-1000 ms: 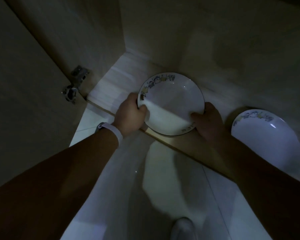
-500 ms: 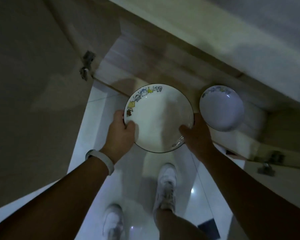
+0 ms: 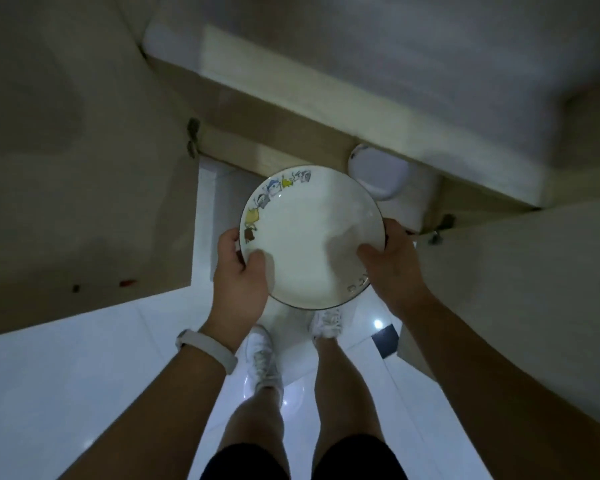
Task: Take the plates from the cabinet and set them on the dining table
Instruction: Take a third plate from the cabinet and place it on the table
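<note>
A white plate (image 3: pixel 309 233) with a dark rim and small coloured figures along its upper left edge is held level in front of me, outside the cabinet. My left hand (image 3: pixel 239 275) grips its left edge with the thumb on top. My right hand (image 3: pixel 392 265) grips its right edge the same way. A second white plate (image 3: pixel 378 174) lies on the cabinet shelf (image 3: pixel 274 154) behind and to the right, partly hidden under the counter edge.
The open left cabinet door (image 3: pixel 84 168) stands at my left and the right cabinet door (image 3: pixel 516 289) at my right. A pale countertop (image 3: pixel 395 64) overhangs the cabinet. Below are the glossy white floor tiles (image 3: pixel 66 375), my legs and my white shoes (image 3: pixel 264 358).
Both hands have drawn the plate out of the cabinet and up toward me. The view has pulled back, so the shelf and the second plate look farther away.
</note>
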Motion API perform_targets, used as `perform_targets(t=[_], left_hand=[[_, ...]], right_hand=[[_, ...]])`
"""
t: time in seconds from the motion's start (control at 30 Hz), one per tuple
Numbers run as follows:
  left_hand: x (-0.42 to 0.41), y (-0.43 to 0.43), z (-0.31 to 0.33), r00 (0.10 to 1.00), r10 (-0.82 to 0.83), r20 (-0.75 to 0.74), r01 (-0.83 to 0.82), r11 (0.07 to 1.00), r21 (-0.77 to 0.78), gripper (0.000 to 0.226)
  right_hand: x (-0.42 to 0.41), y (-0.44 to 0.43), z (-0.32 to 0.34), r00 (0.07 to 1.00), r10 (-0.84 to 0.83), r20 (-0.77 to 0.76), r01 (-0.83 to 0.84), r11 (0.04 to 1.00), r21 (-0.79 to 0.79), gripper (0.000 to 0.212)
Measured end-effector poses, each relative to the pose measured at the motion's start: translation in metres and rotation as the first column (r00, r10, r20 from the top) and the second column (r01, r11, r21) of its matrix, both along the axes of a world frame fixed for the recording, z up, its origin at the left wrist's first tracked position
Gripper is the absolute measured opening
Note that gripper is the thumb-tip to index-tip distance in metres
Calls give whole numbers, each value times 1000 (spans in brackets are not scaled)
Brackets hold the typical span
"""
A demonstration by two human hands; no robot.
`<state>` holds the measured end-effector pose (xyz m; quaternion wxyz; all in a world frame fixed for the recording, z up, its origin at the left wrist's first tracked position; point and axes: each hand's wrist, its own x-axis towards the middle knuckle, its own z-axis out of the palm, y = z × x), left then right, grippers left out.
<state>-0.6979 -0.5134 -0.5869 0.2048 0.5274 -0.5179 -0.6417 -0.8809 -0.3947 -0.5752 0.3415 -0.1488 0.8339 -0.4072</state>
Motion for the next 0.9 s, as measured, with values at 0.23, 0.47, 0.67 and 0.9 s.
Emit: perform_targets(t=[0.23, 0.47, 0.67, 0.9], left_hand=[[3, 15, 162, 975, -193, -109, 194, 981, -2, 41], [-27, 45, 281, 918, -316, -238, 285, 946, -158, 42], [-52, 95, 338, 860, -430, -274, 381, 899, -216, 43], [-79, 204, 386, 746, -596, -297, 560, 803, -206, 46]], right_hand=[[32, 52, 170, 969, -238, -60, 236, 971, -39, 28], [45, 102, 289, 898, -420, -129, 391, 898, -199, 26], [45, 166, 349, 836, -509, -204, 465, 855, -230, 36], [62, 290, 394, 683, -697, -217, 639, 715, -285, 32]])
